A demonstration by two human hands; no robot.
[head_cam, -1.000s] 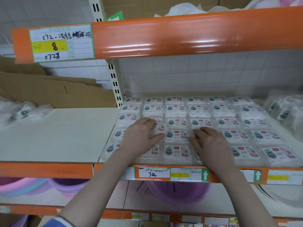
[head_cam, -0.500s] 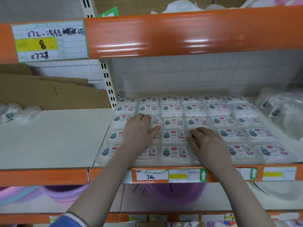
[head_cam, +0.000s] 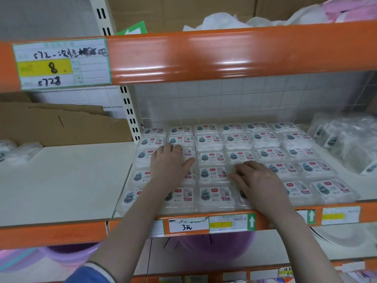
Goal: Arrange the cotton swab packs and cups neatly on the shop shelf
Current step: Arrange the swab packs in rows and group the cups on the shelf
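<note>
1. The cotton swab packs [head_cam: 212, 174] lie flat on the shop shelf [head_cam: 61, 180], in a grid of rows and columns that runs from the orange front lip [head_cam: 224, 219] back to the tiled rear wall. Most rows look square and evenly butted, so this part of the task seems largely done.
2. The left hand [head_cam: 169, 166] lies palm down on the packs in the left columns, fingers straight and together, thumb spread; it presses and grips nothing.
3. The right hand [head_cam: 257, 178] rests on the packs nearer the middle front, fingers slightly bent over the pack tops; it appears to be pressing or nudging, with nothing pinched.
4. The leftmost front packs sit a little skewed and overhang the shelf's edge gap, so some squaring probably remains there.
5. At the right end, a loose heap of clear bags [head_cam: 346, 144] lies unsorted; whether it holds cups is hard to tell. It looks like the main work left.
6. A few stray packs [head_cam: 18, 154] lie well apart at the far left of the shelf, not yet joined to the grid.
</note>
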